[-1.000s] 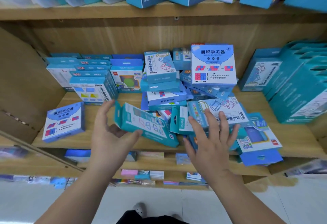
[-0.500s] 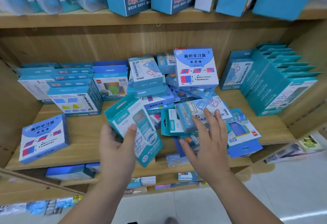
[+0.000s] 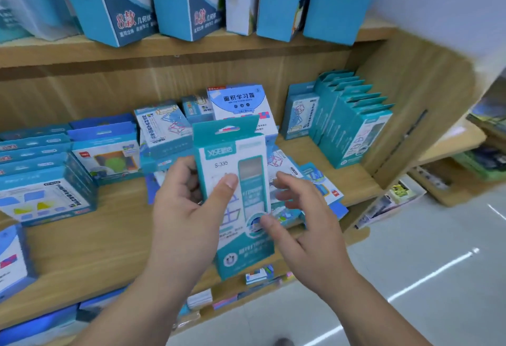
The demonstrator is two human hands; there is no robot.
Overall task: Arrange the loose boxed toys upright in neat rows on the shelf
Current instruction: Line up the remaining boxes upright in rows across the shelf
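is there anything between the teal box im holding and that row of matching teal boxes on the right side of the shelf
Yes: the loose pile of boxes lies on the shelf between the held teal box and the upright teal row. Lifted over the pile, the way looks clear.

Bare shelf board [image 3: 90, 239] lies open at front left, between the stacked blue boxes [image 3: 46, 181] and the loose pile [image 3: 298, 181] at centre. The held teal box [image 3: 235, 195], gripped by the left hand [image 3: 186, 209], blocks the direct line to that pile. At right, the upright teal row [image 3: 353, 121] stands against the side panel [image 3: 416, 115]; a narrow strip of board [image 3: 353, 178] before it is clear. The upper shelf edge [image 3: 175, 50] caps overhead room.
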